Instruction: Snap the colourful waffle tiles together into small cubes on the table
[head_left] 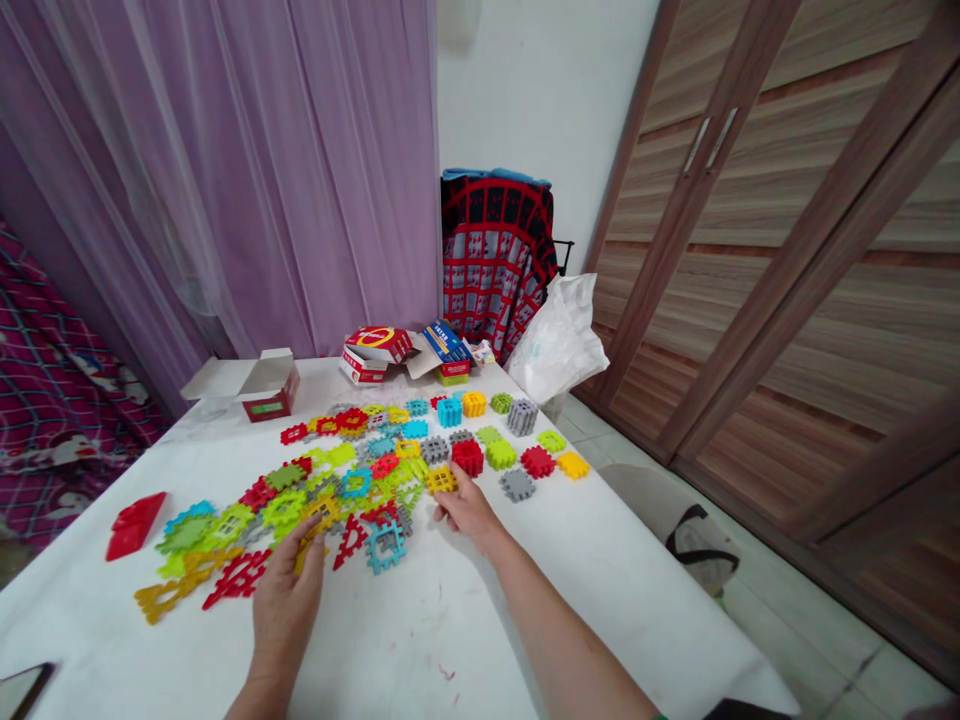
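My right hand [471,508] pinches a yellow window-patterned building block [441,480] between thumb and fingers, at the right side of the pile. On the left, my left hand [289,580] has its fingers closed around a yellow block [303,552], partly hidden by the hand. Another yellow window block [324,513] is just beyond those fingertips. A blue frame-shaped block [385,546] and a red triangular block [350,541] lie between my hands. Close beyond my right hand stands a red block stack [467,458], with a green stack [500,454] beside it.
Grey [521,417], blue [449,411] and orange [474,404] stacks stand farther back. An open box [271,388], a red box [379,345] and a blue box [448,343] line the far edge. A red piece [135,525] lies left; a phone-like object [26,690] sits near left.
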